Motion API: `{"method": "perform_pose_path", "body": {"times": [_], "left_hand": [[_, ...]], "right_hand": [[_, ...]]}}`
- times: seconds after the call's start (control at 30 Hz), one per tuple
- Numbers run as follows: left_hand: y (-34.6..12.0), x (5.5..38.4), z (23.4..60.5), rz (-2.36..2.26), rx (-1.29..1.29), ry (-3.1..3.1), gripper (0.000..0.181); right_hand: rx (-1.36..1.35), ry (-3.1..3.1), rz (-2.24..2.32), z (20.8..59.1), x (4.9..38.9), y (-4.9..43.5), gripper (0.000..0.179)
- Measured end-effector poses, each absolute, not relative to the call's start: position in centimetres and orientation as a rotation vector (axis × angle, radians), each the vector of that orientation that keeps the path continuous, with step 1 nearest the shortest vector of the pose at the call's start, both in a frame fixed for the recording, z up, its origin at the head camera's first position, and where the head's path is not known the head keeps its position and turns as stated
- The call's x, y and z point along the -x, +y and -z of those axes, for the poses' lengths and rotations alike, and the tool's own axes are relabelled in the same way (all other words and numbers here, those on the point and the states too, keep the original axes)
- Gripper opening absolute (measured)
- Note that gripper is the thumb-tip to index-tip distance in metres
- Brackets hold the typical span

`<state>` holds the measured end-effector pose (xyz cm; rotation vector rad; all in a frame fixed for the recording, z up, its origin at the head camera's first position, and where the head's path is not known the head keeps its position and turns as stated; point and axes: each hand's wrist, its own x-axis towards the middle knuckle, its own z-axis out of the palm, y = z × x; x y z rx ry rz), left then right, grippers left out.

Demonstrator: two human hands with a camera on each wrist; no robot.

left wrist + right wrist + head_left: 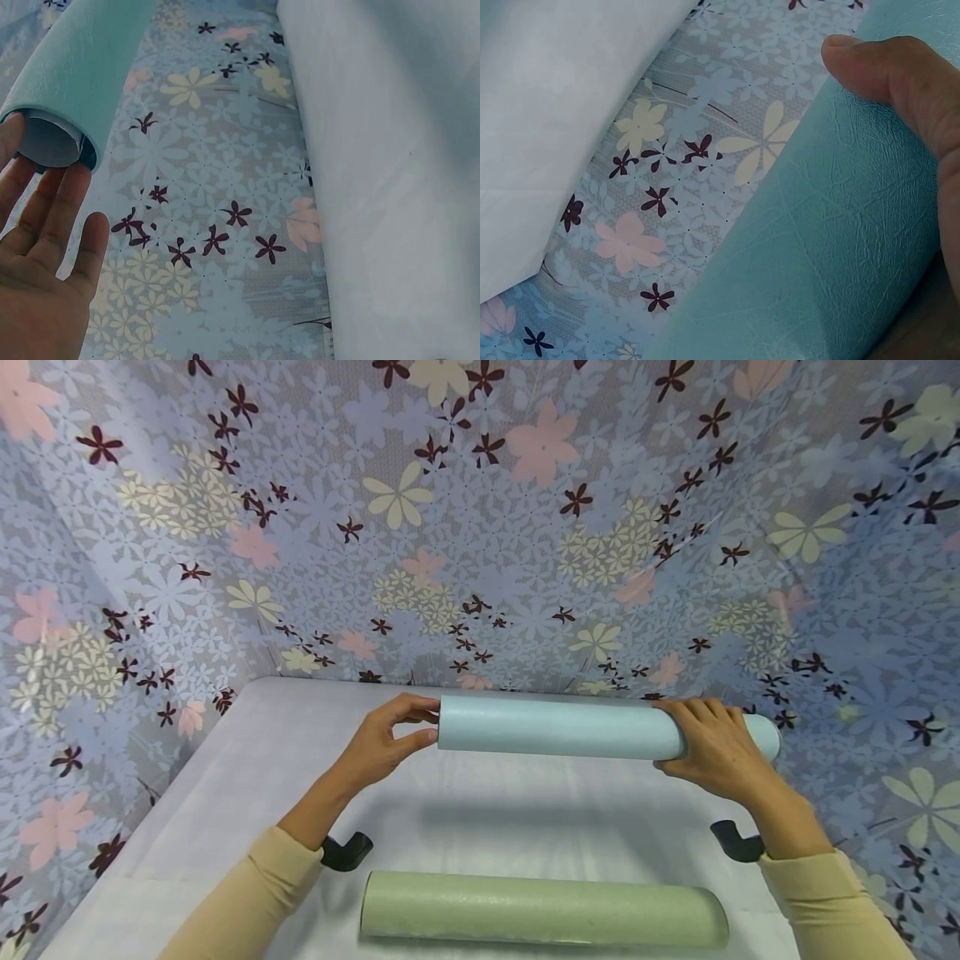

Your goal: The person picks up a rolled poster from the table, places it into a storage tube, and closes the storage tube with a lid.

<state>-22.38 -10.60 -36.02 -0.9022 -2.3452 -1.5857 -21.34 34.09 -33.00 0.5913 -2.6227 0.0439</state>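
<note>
A light blue roll of creased, leather-like sheet is held up level over the white table. Near its right end my right hand grips it from above; the thumb lies along the textured surface in the right wrist view. At the other end, my left hand touches the rim with its fingertips, the fingers fairly straight. The left wrist view shows the roll's hollow end, pale inside, with the fingers at its lower edge. A pale green roll lies on the table nearer to me.
The white table ends at a flowered curtain that rises behind it and at both sides. Black wrist mounts show beside both of my forearms.
</note>
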Motion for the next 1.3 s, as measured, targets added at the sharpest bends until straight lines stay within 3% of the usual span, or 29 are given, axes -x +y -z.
{"method": "perform_pose_path", "body": {"times": [0.6,1.3], "left_hand": [[-10.0,22.5,36.4,1.545,0.952,-2.310,0.035],[-12.4,21.9,35.7,1.511,0.767,-2.382,0.037]], "right_hand": [[-0.585,-2.619,-0.024,33.0,21.4,34.2,0.086],[-0.554,-2.632,-0.020,33.0,21.0,34.6,0.086]]}}
